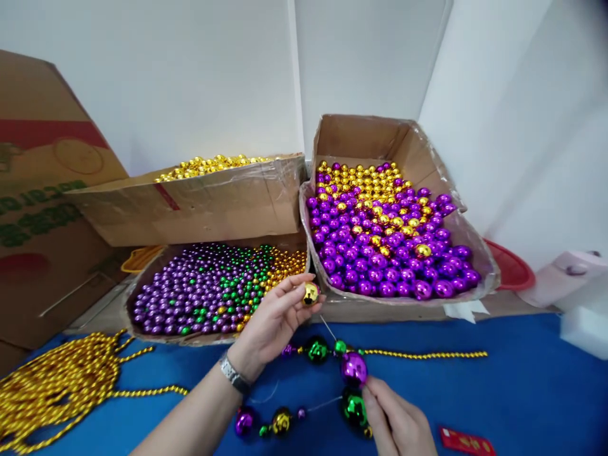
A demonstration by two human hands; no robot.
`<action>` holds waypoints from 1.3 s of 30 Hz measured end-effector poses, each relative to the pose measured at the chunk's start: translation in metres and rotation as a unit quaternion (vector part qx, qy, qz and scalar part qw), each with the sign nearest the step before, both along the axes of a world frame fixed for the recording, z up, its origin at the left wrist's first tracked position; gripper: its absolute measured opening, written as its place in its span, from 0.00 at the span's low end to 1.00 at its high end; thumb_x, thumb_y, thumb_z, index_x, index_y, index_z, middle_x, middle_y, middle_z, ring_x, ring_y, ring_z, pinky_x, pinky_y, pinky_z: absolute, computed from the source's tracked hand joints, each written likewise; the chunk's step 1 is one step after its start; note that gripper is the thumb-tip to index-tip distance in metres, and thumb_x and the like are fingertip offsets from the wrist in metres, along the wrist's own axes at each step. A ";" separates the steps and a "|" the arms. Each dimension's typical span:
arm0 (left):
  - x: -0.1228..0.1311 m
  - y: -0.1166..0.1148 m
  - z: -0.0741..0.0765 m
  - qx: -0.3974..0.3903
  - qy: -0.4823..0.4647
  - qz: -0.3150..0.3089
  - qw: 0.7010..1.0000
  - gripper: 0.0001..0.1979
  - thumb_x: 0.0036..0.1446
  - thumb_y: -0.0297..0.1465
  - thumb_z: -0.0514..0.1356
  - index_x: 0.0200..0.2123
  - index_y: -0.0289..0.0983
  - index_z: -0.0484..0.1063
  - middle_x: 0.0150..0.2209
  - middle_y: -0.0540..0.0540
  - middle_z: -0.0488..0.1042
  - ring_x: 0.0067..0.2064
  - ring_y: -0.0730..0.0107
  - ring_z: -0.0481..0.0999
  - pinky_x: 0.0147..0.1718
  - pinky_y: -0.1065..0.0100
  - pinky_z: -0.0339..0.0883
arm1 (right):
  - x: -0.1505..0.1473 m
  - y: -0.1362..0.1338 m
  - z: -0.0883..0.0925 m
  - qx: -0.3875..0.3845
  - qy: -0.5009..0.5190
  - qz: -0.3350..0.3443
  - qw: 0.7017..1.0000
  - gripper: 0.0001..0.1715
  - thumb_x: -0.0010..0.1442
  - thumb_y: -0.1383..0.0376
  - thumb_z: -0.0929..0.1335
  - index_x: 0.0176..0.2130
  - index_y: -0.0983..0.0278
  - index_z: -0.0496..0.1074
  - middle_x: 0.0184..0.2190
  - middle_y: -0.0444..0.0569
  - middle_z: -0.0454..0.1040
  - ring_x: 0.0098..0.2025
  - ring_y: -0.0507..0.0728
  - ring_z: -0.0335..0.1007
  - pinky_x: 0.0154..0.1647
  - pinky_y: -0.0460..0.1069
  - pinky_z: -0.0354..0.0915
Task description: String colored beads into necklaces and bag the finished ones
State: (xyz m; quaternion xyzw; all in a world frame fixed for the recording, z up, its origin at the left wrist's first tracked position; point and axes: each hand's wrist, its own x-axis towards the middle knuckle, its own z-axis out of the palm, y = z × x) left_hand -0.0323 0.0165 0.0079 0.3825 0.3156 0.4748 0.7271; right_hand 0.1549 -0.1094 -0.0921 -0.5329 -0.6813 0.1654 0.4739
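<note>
My left hand (280, 310), with a metal watch band at its wrist, pinches a shiny gold bead (311, 293) in front of the boxes. Lower right, my right hand (399, 418) is closed on the bead string by a large purple bead (354, 368) and a large green bead (354, 406). Thin clear string runs between the beads. Also on it are a dark green bead (316, 349), a small green bead (340, 347), a gold bead (282, 420) and a purple bead (246, 421). My right fingertips are partly hidden behind the beads.
A right-hand carton (403, 297) holds purple and gold beads. A lower left carton (190, 341) holds small purple, green and gold beads, under a carton (213, 209) of gold ones. Gold bead strands (61, 386) and a red packet (465, 441) lie on the blue cloth (522, 373).
</note>
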 end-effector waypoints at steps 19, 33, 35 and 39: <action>-0.014 -0.033 -0.030 -0.037 -0.081 0.081 0.993 0.09 0.55 0.27 0.61 0.40 0.37 0.69 0.38 0.47 0.74 0.45 0.64 0.75 0.54 0.58 0.61 | -0.017 -0.004 -0.009 0.023 -0.099 0.050 0.994 0.12 0.64 0.69 0.59 0.42 0.64 0.70 0.26 0.49 0.74 0.27 0.54 0.73 0.32 0.44 0.69; -0.017 -0.038 -0.040 0.037 -0.003 0.137 0.990 0.11 0.54 0.28 0.62 0.42 0.40 0.69 0.40 0.47 0.72 0.45 0.69 0.72 0.47 0.69 0.63 | -0.019 -0.007 -0.008 0.011 -0.080 0.061 0.995 0.12 0.64 0.69 0.59 0.42 0.64 0.70 0.24 0.48 0.72 0.24 0.53 0.71 0.28 0.43 0.67; -0.017 -0.038 -0.040 0.041 -0.004 0.138 0.990 0.11 0.55 0.29 0.62 0.42 0.40 0.68 0.40 0.48 0.72 0.45 0.70 0.71 0.47 0.69 0.63 | -0.020 -0.006 -0.009 0.017 -0.080 0.064 0.995 0.12 0.64 0.69 0.59 0.41 0.64 0.70 0.24 0.48 0.72 0.24 0.53 0.71 0.28 0.43 0.67; -0.017 -0.041 -0.042 0.065 0.028 0.139 0.988 0.11 0.54 0.28 0.62 0.42 0.40 0.68 0.42 0.47 0.71 0.46 0.70 0.70 0.47 0.69 0.62 | -0.021 -0.005 -0.010 0.005 -0.090 0.070 0.993 0.11 0.64 0.70 0.59 0.42 0.64 0.69 0.24 0.48 0.72 0.24 0.53 0.71 0.27 0.43 0.65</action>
